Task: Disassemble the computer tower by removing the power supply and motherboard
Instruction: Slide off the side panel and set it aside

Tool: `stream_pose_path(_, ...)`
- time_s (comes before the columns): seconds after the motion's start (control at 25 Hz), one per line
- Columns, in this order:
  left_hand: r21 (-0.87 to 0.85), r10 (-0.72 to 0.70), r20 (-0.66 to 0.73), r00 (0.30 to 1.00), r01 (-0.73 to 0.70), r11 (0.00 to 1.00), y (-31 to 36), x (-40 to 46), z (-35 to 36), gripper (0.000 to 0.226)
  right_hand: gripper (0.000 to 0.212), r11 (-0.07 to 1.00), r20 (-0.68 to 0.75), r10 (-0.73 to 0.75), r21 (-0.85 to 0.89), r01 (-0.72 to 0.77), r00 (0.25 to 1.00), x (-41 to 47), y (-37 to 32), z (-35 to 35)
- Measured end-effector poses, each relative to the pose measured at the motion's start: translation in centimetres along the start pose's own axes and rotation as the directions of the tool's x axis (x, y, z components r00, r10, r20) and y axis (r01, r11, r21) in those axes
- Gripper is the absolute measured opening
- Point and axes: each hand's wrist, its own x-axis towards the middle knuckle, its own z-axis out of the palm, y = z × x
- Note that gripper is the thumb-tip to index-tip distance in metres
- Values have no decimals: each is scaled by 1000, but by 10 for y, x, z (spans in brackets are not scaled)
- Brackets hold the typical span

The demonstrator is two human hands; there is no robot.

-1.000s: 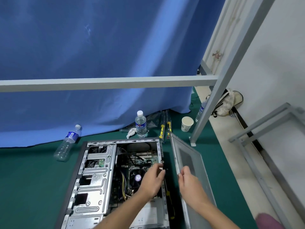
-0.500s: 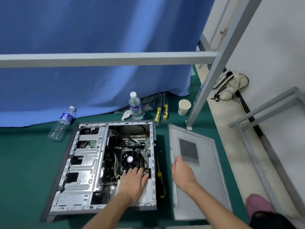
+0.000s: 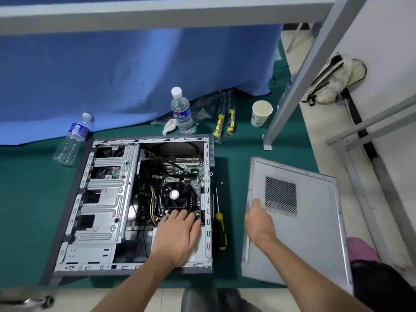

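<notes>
On the green mat the open tower (image 3: 135,203) lies flat, left hand (image 3: 177,235) spread loosely on the power supply (image 3: 198,246), a heavy rigid box best gripped by its sides, right hand (image 3: 258,221) resting relaxed on the thin panel (image 3: 310,233).

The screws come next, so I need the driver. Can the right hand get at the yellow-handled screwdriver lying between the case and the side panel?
Probably yes. The right hand rests on the side panel next to the screwdriver, which lies uncovered on the green mat with nothing between them.
</notes>
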Motion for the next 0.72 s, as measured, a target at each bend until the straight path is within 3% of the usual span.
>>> stream_pose_path(0.24, 15, 21, -75, 997, -20, 1000, -4, 2, 8, 37, 20, 999, 25, 38, -16, -38, 999, 24, 20, 28)
stream_pose_path(0.6, 2, 15, -82, 997, -15, 1000, -3, 1, 9, 38, 22, 987, 91, -87, -128, 98, 992, 38, 8, 36)
stream_pose_path(0.72, -4, 18, -97, 995, -19, 1000, -2, 1, 9, 37, 11, 988, 105, -111, -99, 121, 988, 41, 5, 34)
